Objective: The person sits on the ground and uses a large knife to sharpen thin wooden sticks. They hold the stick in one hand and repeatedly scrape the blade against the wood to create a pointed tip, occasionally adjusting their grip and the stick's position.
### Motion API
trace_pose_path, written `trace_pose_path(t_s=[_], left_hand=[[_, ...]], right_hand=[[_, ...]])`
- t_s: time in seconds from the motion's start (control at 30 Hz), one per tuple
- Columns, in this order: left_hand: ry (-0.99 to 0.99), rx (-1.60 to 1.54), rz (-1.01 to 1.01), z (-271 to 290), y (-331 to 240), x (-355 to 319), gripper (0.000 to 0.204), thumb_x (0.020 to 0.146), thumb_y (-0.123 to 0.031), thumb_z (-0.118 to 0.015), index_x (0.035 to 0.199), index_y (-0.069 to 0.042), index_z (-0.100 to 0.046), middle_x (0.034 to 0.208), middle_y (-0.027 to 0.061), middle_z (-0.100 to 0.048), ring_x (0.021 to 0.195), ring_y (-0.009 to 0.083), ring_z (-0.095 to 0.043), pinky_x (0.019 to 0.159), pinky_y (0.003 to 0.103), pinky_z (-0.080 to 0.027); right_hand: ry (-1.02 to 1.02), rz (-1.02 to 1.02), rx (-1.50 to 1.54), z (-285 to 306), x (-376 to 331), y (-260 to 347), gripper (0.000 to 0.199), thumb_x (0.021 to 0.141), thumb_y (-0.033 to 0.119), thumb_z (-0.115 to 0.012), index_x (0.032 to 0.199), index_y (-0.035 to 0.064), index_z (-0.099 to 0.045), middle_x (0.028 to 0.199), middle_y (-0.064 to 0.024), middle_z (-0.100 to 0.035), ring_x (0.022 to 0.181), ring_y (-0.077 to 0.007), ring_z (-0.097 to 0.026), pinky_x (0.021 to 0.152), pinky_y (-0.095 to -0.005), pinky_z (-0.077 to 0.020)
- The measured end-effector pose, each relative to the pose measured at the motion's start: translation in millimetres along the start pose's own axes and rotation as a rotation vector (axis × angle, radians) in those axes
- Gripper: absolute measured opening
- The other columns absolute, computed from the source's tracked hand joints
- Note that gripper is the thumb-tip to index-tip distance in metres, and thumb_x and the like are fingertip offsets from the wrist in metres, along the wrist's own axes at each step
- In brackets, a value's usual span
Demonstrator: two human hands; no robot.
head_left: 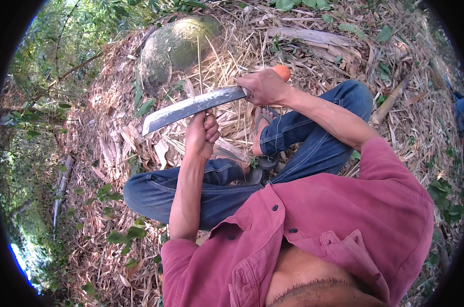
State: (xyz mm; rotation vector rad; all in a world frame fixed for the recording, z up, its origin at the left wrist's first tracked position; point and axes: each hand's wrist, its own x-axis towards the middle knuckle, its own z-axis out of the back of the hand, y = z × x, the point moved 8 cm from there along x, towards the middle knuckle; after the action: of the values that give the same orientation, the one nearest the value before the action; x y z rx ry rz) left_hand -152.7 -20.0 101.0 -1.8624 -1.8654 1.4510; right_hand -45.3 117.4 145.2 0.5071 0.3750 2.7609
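My right hand [265,87] is closed round the orange handle [282,72] of a machete. The machete's broad steel blade [191,108] points left and lies level across the space in front of my knees, its squared tip at the far left. Just below the blade, my left hand [202,134] is closed, thumb up against the lower edge. A thin pale strip [199,61], apparently split bamboo, rises beyond the blade in line with this fist. The blade hides where the strip meets my fingers.
A mossy boulder [178,51] stands beyond the blade. Dry leaves and pale shavings [227,61] litter the ground. My bent knees in jeans [319,148] and sandalled feet [262,123] lie close below the hands. A cut stalk [393,100] lies at the right; green plants grow left.
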Motion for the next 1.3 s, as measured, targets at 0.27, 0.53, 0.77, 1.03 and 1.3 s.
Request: trace_pose_path(t_s=[0.27,0.53,0.77,1.03,1.3], left_hand=[[-0.093,0.194,-0.135,0.2,-3.0,-2.5,0.022,0.100,-0.025,-0.037,0.092,-0.009,-0.049,0.055,-0.0068,-0.028,0.040,0.0034,-0.023,0.035,0.019,-0.020],[-0.083,0.196,-0.106,3.4,0.5,0.4,0.021,0.099,-0.025,-0.040,0.092,-0.008,-0.048,0.055,-0.0073,-0.028,0.041,0.0029,-0.023,0.035,0.019,-0.019],[-0.054,0.192,-0.133,-0.7,-5.1,-4.6,0.020,0.100,-0.024,-0.038,0.092,-0.008,-0.048,0.055,-0.0075,-0.028,0.041,0.0029,-0.022,0.035,0.019,-0.019],[0.086,0.093,-0.050,-14.2,12.5,-11.2,0.022,0.100,-0.025,-0.038,0.092,-0.008,-0.049,0.055,-0.0069,-0.027,0.041,0.0028,-0.023,0.035,0.019,-0.019],[0.114,0.029,0.052,-10.5,19.7,-12.4,0.023,0.100,-0.027,-0.037,0.098,-0.008,-0.050,0.055,-0.0067,-0.027,0.041,0.0031,-0.024,0.037,0.019,-0.021]], right_hand=[[0.017,-0.104,-0.021,2.6,4.2,-11.8,0.014,0.072,0.018,-0.062,0.080,0.0084,-0.056,0.066,-0.0092,-0.061,0.064,-0.0285,-0.064,0.058,-0.0421,-0.0497],[0.045,-0.079,0.020,-9.7,2.3,-8.2,0.017,0.070,0.019,-0.064,0.082,0.0097,-0.056,0.068,-0.0089,-0.062,0.065,-0.0286,-0.064,0.059,-0.0427,-0.0492],[-0.014,-0.095,-0.021,-11.1,9.3,-21.8,0.012,0.073,0.018,-0.062,0.081,0.0110,-0.057,0.061,-0.0076,-0.059,0.058,-0.0258,-0.062,0.055,-0.0427,-0.0495],[-0.046,-0.352,-0.211,25.9,13.9,-98.9,0.012,0.073,0.019,-0.059,0.083,0.0119,-0.061,0.060,-0.0093,-0.061,0.055,-0.0221,-0.063,0.054,-0.0412,-0.0518],[-0.072,-0.702,0.081,27.8,-3.9,-129.0,0.020,0.075,0.022,-0.060,0.084,0.0053,-0.062,0.068,-0.0047,-0.063,0.060,-0.0179,-0.063,0.059,-0.0342,-0.0517]])
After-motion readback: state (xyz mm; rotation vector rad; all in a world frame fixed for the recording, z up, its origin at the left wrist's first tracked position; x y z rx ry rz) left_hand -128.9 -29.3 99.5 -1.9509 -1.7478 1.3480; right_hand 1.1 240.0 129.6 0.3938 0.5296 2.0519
